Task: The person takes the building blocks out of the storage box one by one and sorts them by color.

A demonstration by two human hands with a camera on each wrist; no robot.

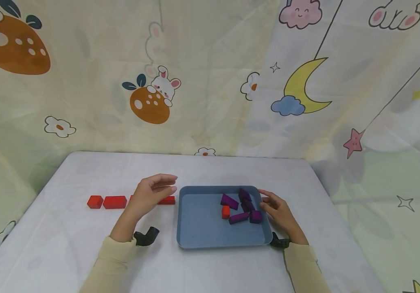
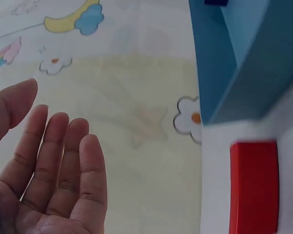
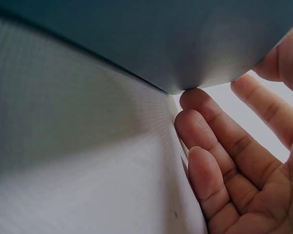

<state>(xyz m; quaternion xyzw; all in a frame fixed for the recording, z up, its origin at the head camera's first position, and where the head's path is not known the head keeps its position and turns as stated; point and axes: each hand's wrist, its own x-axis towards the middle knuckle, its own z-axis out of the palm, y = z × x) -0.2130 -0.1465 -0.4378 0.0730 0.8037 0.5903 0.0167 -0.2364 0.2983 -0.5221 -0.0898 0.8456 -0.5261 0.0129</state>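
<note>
A blue-grey tray (image 1: 199,219) lies on the white table. In its right half are several purple blocks (image 1: 239,218) and one small red block (image 1: 226,212). My right hand (image 1: 279,209) touches the tray's right side, fingertips against the outer wall, as the right wrist view shows. Left of the tray, my left hand (image 1: 151,193) hovers over a row of red blocks (image 1: 114,202) with nothing in it, its fingers loosely extended. Part of the row is hidden behind that hand. In the left wrist view, a red block (image 2: 254,187) lies near the tray's corner.
Black wrist-worn devices show beside the left wrist (image 1: 146,237) and the right wrist (image 1: 279,241). A patterned cloth (image 1: 210,81) hangs behind the white table (image 1: 202,268).
</note>
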